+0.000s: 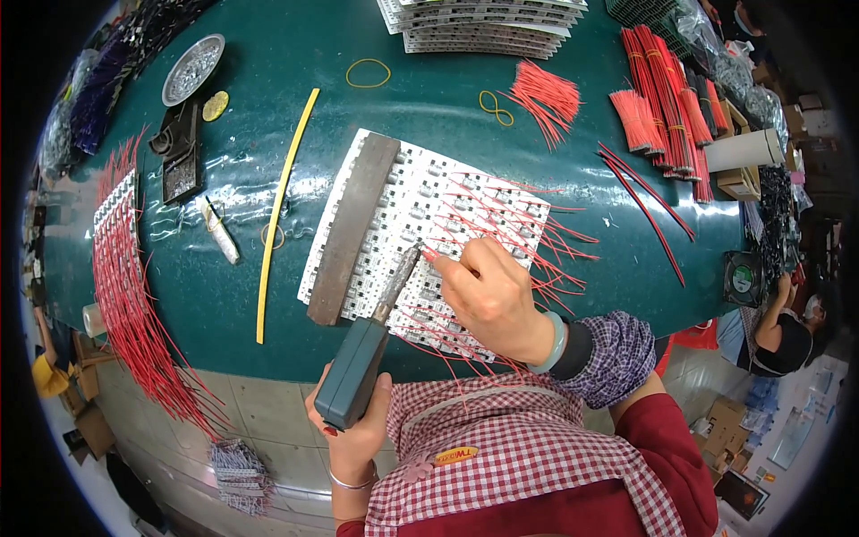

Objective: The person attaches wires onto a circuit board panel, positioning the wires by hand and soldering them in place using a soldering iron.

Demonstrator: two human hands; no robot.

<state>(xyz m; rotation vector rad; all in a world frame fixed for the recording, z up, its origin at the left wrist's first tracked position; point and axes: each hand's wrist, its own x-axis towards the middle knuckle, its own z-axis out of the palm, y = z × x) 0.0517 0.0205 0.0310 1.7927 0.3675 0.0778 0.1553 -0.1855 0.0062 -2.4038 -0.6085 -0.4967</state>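
Observation:
My left hand [356, 413] is wrapped round the handle of a dark green soldering gun [354, 369]. Its tip reaches the middle of a white circuit board panel [413, 210], which lies slightly turned on the table. Just beside that tip, my right hand [488, 294] is closed in a pinch on a thin red wire [430, 256], its end at the board. Many red wires [559, 234] stand out from the panel's right and near parts. A brown metal bar [353, 231] rests along the panel's left side. The board area under my right hand is hidden.
On the green table [300, 358], a wired panel [116, 219] overhangs the left edge. A dish [193, 70], a dark solder stand [182, 170], a knife [219, 233] and a yellow strip [286, 192] lie left. Stacked boards [488, 22] and wire bundles [658, 98] are at the back.

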